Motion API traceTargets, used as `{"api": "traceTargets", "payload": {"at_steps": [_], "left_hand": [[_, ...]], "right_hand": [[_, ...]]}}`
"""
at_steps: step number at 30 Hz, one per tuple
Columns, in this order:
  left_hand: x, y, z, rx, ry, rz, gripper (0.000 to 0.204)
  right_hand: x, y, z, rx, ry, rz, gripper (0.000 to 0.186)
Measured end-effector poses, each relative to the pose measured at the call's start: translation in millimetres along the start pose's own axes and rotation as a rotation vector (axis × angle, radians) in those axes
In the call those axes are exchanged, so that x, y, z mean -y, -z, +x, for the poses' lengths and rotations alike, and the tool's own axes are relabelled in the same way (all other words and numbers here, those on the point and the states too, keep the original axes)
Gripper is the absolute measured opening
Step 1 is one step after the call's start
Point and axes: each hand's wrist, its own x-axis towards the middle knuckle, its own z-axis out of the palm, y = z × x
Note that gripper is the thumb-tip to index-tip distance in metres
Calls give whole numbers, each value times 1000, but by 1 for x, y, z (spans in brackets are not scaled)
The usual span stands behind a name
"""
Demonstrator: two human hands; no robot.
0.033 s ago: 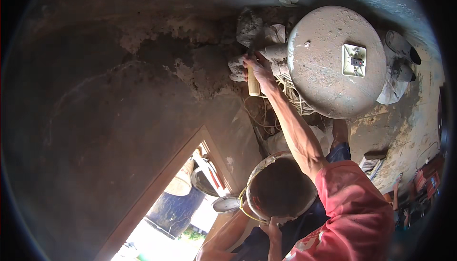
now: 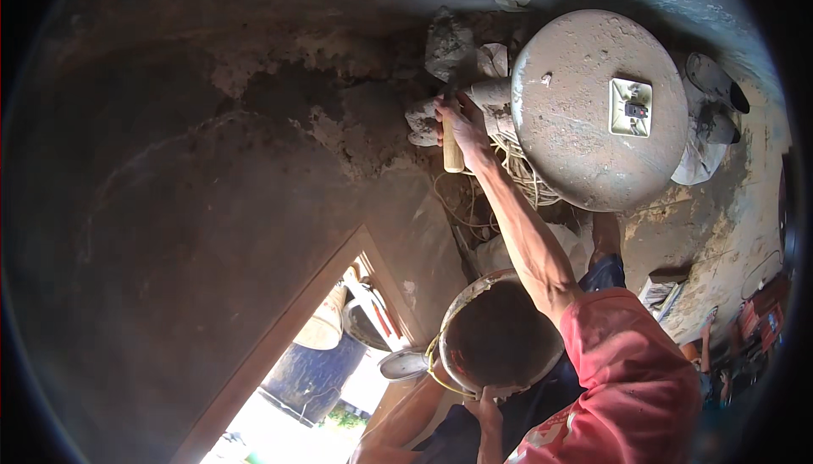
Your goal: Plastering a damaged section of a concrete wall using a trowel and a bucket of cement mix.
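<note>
My right arm reaches forward, and my right hand (image 2: pixel 464 129) is closed round the wooden handle of a trowel (image 2: pixel 453 157). Its blade is dark and hard to make out against the rough plaster and rubble beyond. Close to my body, the fingers of my left hand (image 2: pixel 487 411) grip the near rim of a round bucket (image 2: pixel 458 301). The bucket's inside is dark, so what it holds cannot be told. A yellow cord handle (image 2: pixel 433 367) hangs at the bucket's left side.
A large round stool-like top (image 2: pixel 567 159) with a white switch box (image 2: pixel 630 108) stands at the right, beside coiled cable (image 2: pixel 521 172) and several wrapped bundles. A dark plastered wall (image 2: pixel 212 210) fills the left. Below it, a bright doorway frame (image 2: pixel 279 320) shows a blue drum (image 2: pixel 313 371).
</note>
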Motion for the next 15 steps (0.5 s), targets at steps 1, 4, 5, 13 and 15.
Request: {"api": "traceTargets", "payload": {"at_steps": [1, 4, 5, 13, 15], "left_hand": [[0, 1, 2, -2, 12, 29, 37], [5, 6, 8, 55, -8, 63, 41], [7, 9, 9, 67, 3, 62, 42], [18, 21, 5, 50, 66, 107, 46], [14, 14, 6, 54, 30, 126, 46]], "right_hand": [[-4, 1, -3, -61, 49, -13, 19], [-28, -4, -1, -203, 440, -5, 18], [-39, -8, 0, -295, 540, -100, 17], [-75, -145, -46, 83, 135, -872, 27], [-61, -147, -123, 100, 249, -713, 31]]}}
